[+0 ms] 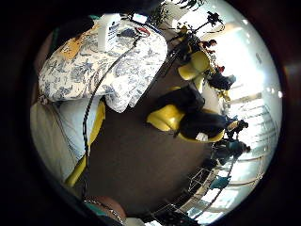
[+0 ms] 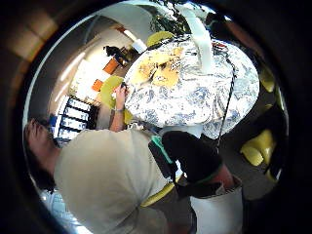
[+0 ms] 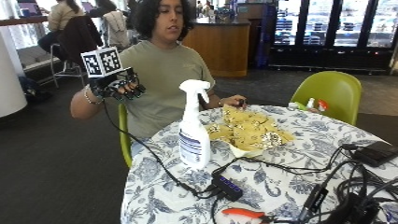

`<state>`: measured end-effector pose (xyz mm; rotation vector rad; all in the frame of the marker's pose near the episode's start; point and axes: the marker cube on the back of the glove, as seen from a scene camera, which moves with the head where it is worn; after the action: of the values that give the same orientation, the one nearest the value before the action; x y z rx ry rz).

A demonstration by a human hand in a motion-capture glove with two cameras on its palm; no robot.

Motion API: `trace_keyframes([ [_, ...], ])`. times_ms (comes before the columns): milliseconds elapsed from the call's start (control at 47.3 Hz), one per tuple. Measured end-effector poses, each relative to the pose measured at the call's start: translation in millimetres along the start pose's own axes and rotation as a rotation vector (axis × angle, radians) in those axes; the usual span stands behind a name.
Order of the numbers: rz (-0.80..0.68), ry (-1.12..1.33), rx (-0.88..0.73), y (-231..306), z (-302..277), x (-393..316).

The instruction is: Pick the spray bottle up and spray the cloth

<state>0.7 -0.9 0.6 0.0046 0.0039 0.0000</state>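
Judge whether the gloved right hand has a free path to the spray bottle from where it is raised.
Probably yes. The gloved right hand hangs in the air beside the table, holding nothing, and the spray bottle stands upright near that table edge. Nothing stands between them; the yellow cloth lies behind it.

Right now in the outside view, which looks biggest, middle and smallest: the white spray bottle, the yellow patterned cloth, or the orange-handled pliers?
1. Yellow patterned cloth
2. White spray bottle, nearly as big
3. Orange-handled pliers, nearest the camera yet clearly smallest

my gloved right hand (image 3: 121, 88) is raised beside my shoulder, fingers loosely curled, holding nothing. the spray bottle (image 3: 194, 125) stands upright near the crumpled yellow cloth (image 3: 250, 130).
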Motion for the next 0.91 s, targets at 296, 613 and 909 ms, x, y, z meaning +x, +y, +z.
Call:
trace_keyframes([
  [296, 0.026, 0.003, 0.026, 1, 0, 3],
  [613, 0.209, -0.349, 0.208, -36, 11, 12],
  [909, 0.256, -1.010, 0.192, -113, 50, 20],
])
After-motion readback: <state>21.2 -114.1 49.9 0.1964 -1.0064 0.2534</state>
